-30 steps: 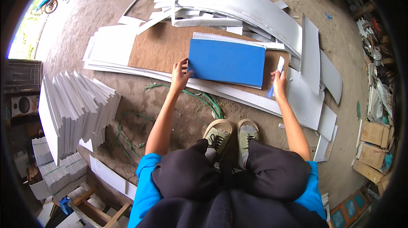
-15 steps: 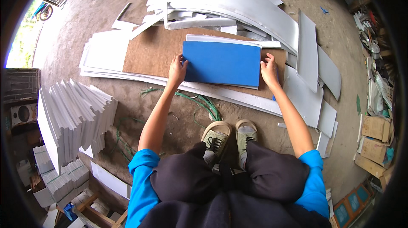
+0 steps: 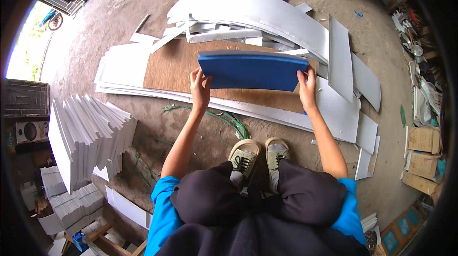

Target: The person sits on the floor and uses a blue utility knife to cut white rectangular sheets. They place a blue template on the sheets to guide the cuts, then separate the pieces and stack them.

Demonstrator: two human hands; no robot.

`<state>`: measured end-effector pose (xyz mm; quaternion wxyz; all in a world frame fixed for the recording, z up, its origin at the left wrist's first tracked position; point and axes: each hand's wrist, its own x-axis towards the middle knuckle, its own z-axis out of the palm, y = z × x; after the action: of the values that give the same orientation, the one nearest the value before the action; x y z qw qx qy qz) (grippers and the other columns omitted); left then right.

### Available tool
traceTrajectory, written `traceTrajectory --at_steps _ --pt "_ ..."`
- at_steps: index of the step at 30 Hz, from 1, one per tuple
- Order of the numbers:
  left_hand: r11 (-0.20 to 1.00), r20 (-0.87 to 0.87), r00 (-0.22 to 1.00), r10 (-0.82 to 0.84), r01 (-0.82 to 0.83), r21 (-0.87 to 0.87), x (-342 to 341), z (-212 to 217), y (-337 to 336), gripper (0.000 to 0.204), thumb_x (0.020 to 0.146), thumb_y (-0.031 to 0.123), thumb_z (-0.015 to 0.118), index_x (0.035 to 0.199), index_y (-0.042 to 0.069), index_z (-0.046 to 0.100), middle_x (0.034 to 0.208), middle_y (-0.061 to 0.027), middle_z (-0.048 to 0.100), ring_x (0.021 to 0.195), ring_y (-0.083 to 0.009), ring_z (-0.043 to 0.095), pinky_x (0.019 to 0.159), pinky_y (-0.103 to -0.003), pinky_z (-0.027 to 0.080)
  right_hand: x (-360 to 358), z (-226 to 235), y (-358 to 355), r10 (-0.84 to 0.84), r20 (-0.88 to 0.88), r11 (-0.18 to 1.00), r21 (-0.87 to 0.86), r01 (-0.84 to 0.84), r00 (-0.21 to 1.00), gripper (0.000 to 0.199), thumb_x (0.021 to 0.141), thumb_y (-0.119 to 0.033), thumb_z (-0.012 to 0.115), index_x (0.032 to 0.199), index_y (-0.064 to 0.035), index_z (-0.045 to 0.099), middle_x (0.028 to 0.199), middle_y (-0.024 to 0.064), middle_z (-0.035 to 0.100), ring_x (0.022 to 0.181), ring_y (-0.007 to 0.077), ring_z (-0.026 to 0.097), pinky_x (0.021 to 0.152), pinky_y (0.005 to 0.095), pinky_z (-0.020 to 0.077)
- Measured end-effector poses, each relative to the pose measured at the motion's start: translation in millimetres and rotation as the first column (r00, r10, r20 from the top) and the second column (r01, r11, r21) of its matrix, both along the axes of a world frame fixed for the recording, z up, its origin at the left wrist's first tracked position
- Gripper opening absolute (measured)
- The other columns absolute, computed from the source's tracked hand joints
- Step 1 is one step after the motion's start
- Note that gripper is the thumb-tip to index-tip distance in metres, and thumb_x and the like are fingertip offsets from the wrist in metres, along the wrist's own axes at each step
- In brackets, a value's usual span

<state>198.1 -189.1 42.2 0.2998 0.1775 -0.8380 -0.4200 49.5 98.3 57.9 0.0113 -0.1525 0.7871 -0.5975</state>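
Both my hands hold a rectangular blue sheet (image 3: 253, 72) by its two short ends, tilted up off the brown wooden board (image 3: 167, 67). Pale material shows along its upper edge; I cannot tell whether that is a separate sheet. My left hand (image 3: 200, 86) grips the left end, fingers along the edge. At the right end, my right hand (image 3: 307, 84) has its thumb on the blue face and its fingers behind. The board lies on large white sheets (image 3: 334, 113) on the floor.
Beyond the board are curved white panels (image 3: 248, 5) and offcuts. Folded white sheets (image 3: 90, 136) stand at left above banded stacks (image 3: 76, 203). Green strapping (image 3: 234, 122) lies before my shoes. Cardboard boxes (image 3: 423, 153) sit at far right.
The blue sheet has come up off the board and tilted, its face now foreshortened. My right hand has closed on its right end, where it was apart before.
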Motion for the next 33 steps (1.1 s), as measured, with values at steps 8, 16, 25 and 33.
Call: traceTrajectory --at_steps 8,16,25,33 --pt "0.991 0.111 0.993 0.035 -0.02 -0.13 20.5 -26.8 6.5 0.049 0.08 0.002 0.055 0.125 0.002 0.038 0.113 -0.017 0.046 0.1 -0.031 0.05 0.082 -0.034 0.045 22.7 -11.5 15.1 0.165 -0.128 0.986 0.042 -0.161 0.978 0.044 0.088 -0.016 0.05 0.127 -0.0025 0.033 0.129 0.0131 0.036 0.12 0.0268 0.033 0.101 0.0362 0.0254" --pt "0.998 -0.049 0.998 -0.035 0.037 0.054 19.3 -28.3 10.8 0.041 0.084 0.002 0.052 0.123 0.001 0.04 0.111 -0.0151 0.048 0.101 -0.0281 0.053 0.083 -0.033 0.046 25.2 -7.4 2.9 0.198 -0.16 0.974 0.14 -0.177 0.967 0.064 0.087 -0.008 0.05 0.135 0.0012 0.008 0.141 0.0156 0.014 0.131 0.028 0.014 0.106 0.0371 0.0143" --pt "0.998 -0.031 0.999 -0.026 0.028 0.05 17.5 -27.7 12.3 0.039 0.083 0.0 0.052 0.121 0.002 0.042 0.107 -0.014 0.05 0.097 -0.026 0.056 0.08 -0.032 0.049 22.5 -14.1 -0.5 0.167 -0.195 0.978 0.157 -0.137 0.967 0.061 0.086 -0.009 0.051 0.132 0.0001 0.012 0.135 0.0166 0.021 0.126 0.0296 0.02 0.105 0.0384 0.0164" --pt "0.976 -0.041 0.995 -0.086 0.093 0.198 19.8 -20.5 4.6 0.035 0.085 0.001 0.051 0.118 0.0 0.041 0.106 -0.0142 0.051 0.098 -0.0229 0.055 0.084 -0.032 0.047 16.4 -11.4 2.6 0.159 -0.116 0.986 0.074 -0.151 0.98 0.058 0.08 -0.011 0.062 0.126 -0.0028 0.028 0.124 0.0158 0.037 0.114 0.0292 0.038 0.097 0.0358 0.0289"
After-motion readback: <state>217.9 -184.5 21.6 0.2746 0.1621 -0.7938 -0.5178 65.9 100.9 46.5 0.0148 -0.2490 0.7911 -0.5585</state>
